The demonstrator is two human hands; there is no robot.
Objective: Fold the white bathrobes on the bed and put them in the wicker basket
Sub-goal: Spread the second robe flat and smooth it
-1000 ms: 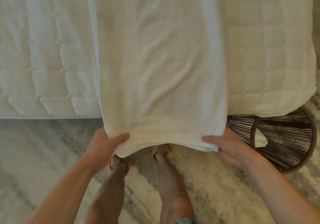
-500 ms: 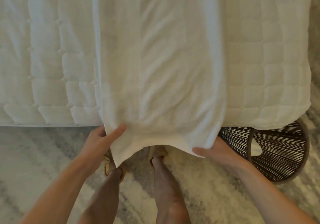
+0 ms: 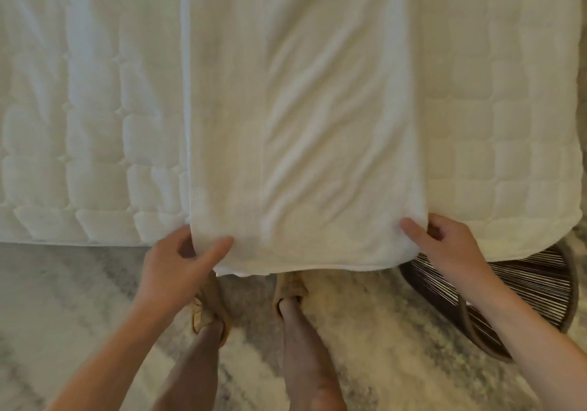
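Note:
A white bathrobe [image 3: 305, 118] lies as a long folded strip down the middle of the bed [image 3: 79, 125], its near hem hanging just over the bed's edge. My left hand [image 3: 181, 264] pinches the hem's left corner, thumb on top. My right hand [image 3: 444, 245] pinches the right corner, thumb on the cloth and fingers curled beneath. The dark wicker basket [image 3: 521, 286] stands on the floor at the bed's right corner, partly hidden by my right forearm and the quilt.
The quilted white bed cover [image 3: 508, 125] fills the upper view. Below its edge lies a pale mottled rug [image 3: 63, 299]. My legs and sandalled feet [image 3: 292, 290] stand close to the bed between my arms.
Both hands have lifted the robe's hem up and toward the bed edge, so less of it hangs down. The grips stay on the two corners.

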